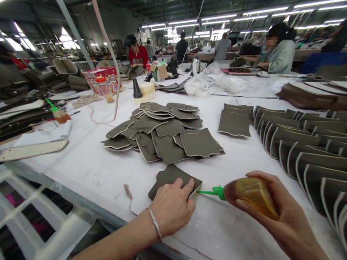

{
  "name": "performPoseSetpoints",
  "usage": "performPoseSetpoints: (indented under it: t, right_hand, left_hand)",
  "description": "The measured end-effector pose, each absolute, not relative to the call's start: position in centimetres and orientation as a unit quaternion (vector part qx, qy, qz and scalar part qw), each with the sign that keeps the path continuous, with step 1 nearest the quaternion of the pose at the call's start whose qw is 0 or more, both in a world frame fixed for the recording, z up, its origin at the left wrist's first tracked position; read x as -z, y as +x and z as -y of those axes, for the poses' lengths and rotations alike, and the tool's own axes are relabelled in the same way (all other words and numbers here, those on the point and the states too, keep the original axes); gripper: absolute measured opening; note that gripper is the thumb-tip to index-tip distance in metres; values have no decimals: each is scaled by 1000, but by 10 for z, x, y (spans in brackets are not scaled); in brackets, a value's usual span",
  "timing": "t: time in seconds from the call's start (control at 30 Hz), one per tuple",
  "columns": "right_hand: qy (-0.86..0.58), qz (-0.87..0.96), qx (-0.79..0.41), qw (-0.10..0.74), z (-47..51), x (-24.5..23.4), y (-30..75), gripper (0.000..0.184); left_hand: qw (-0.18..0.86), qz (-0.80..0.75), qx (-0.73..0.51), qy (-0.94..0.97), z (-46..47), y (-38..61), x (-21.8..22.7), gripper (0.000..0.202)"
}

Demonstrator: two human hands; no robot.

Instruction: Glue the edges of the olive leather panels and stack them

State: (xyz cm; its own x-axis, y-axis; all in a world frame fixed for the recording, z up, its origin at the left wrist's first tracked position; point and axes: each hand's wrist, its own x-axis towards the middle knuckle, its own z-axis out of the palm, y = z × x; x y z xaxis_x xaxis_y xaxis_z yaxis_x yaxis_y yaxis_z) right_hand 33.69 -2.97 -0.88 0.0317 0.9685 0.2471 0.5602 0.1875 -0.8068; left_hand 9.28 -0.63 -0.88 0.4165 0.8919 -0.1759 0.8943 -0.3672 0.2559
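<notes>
My left hand (171, 205) rests with curled fingers pressed on a single grey-green leather piece (169, 177) lying near the front of the white table (82, 161). My right hand (276, 214) grips an amber glue bottle (252, 192) held sideways. Its green nozzle (210, 191) points left, with the tip at the right edge of that piece. Just beyond lies a loose pile of the same grey-green pieces (161, 133).
Rows of overlapped grey pieces (316, 147) fill the right side, with a small stack (235, 121) behind. A white plastic crate (24, 214) sits at lower left. Another glue bottle (58, 113), straps, a cord and bags lie farther back. Other people work at distant tables.
</notes>
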Motion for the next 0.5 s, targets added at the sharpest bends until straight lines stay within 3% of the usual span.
performPoseSetpoints:
  t: [0.17,0.5]
  right_hand:
    - [-576,639,-325,393,41,9,330,49]
    - [-591,588,-361,419,55,9,316,50]
  left_hand:
    - [173,-539,-2,824,7,90,8,52]
    - [193,-544,-2,817,10,88,4,52]
